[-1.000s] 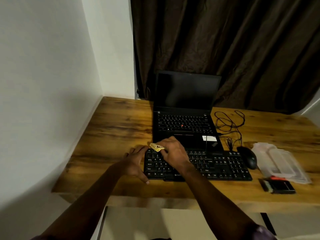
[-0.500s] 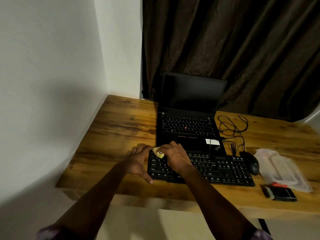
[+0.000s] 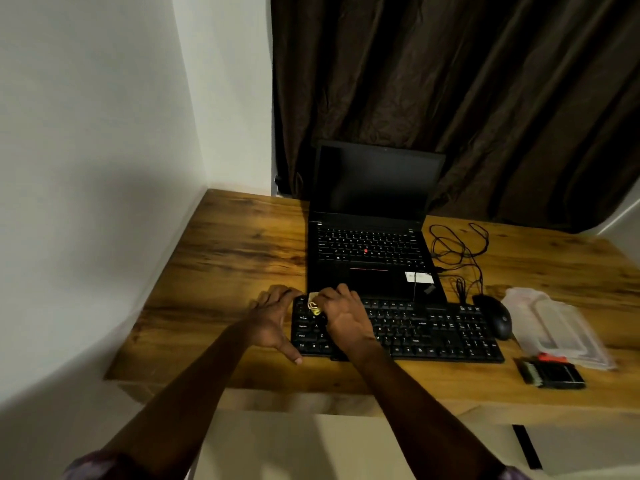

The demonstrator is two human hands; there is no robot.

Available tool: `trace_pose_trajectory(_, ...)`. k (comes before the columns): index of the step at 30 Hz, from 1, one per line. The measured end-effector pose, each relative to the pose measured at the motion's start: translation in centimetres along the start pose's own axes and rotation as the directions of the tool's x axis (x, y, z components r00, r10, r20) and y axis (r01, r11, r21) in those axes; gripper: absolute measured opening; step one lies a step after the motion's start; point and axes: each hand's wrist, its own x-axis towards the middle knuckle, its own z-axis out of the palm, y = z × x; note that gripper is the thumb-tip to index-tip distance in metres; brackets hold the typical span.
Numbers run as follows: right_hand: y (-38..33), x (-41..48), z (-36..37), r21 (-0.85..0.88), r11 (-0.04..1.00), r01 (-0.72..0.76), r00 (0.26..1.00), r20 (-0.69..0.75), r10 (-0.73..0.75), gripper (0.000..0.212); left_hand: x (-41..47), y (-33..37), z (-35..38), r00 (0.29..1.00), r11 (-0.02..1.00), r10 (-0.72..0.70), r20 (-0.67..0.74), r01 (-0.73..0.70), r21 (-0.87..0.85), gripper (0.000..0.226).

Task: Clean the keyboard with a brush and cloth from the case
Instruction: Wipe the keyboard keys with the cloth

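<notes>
While left hand (image 3: 273, 317) touches the keyboard (image 3: 433, 327), right hand (image 3: 346, 317) pinches the cloth (image 3: 314, 304).

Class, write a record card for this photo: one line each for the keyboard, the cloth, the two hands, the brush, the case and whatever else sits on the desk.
keyboard: black, on the desk, in front of the laptop
cloth: small, yellowish, over the top-left keys
left hand: rests flat at the keyboard's left end, holding nothing
right hand: pinches the cloth
brush: lies right of the keyboard, untouched
case: clear plastic, behind the brush
also there: mouse, cable
</notes>
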Motion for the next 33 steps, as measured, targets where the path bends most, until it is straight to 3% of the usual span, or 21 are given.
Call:
trace_pose_trajectory(4,-0.5,-0.1,-0.1,0.005,0.997,-0.082,0.997,-0.012,0.082,0.048,0.1,0.0,0.1,1.000,1.000,-0.001,0.000,0.001,0.010,0.143)
trace_pose_trajectory(12,-2.0,0.2,-0.4,0.046,0.999,0.012,1.000,-0.019,-0.011,0.052,0.4,-0.4,0.3,1.000,0.999,-0.021,0.010,0.021,0.033,0.150)
trace_pose_trajectory(19,-0.2,-1.2,0.0,0.044,0.985,-0.166,0.986,0.031,0.165,0.060,0.4,-0.3,0.2,1.000,1.000,0.010,0.000,-0.010,0.013,0.144)
trace_pose_trajectory(25,-0.9,-0.7,0.2,0.149,0.988,-0.034,0.999,-0.028,0.039,0.059,0.4,-0.5,0.3,1.000,1.000,0.015,0.008,-0.015,0.019,0.145)
trace_pose_trajectory(33,1.7,-1.8,-0.1,0.072,0.974,-0.216,0.976,-0.012,0.217,0.052,0.5,-0.3,0.2,0.999,0.999,0.033,0.000,-0.033,-0.006,0.140)
